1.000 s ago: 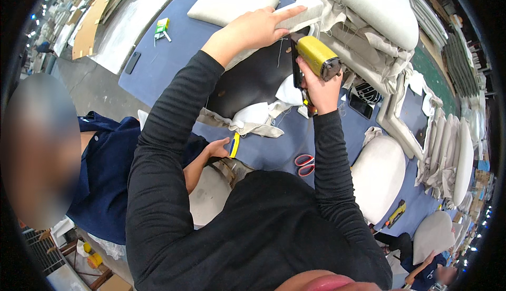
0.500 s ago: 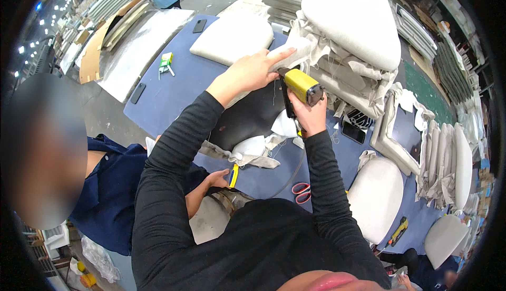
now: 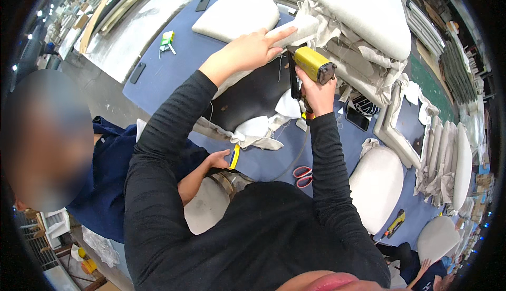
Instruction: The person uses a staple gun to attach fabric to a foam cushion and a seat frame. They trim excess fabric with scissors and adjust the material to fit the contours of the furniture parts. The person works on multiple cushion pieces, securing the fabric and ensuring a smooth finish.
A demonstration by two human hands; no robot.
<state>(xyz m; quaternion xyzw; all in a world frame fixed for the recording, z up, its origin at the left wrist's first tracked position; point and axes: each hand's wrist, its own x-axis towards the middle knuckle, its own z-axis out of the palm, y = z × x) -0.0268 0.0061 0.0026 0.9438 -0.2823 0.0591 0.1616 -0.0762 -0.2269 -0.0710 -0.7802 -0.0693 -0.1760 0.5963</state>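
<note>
A chair-seat cushion lies upside down on the blue table, its black underside (image 3: 252, 97) up and pale fabric (image 3: 224, 128) with loose threads around the edge. My left hand (image 3: 243, 55) presses the fabric at its far edge, index finger stretched out and thumb bent in. In my right hand (image 3: 319, 97) is a yellow and black staple gun (image 3: 312, 63), its nose close to the far right edge beside my left fingertips. Whether the nose touches the fabric is hidden. White fabric flaps (image 3: 253, 126) stick up along the cushion's near edge.
Stacked pale cushions (image 3: 363, 11) rise at the far right. Red-handled scissors (image 3: 303, 176), a phone (image 3: 357, 118) and another staple gun (image 3: 395, 223) lie on the table (image 3: 179, 69). At left, a co-worker's hand (image 3: 219, 159) holds a yellow cutter (image 3: 234, 156). An air hose (image 3: 298, 159) trails nearby.
The whole view has shifted, so the table sits higher in the picture. Both my hands and the staple gun stay at the cushion's far edge. A person's hand now shows on the lower-right cushion.
</note>
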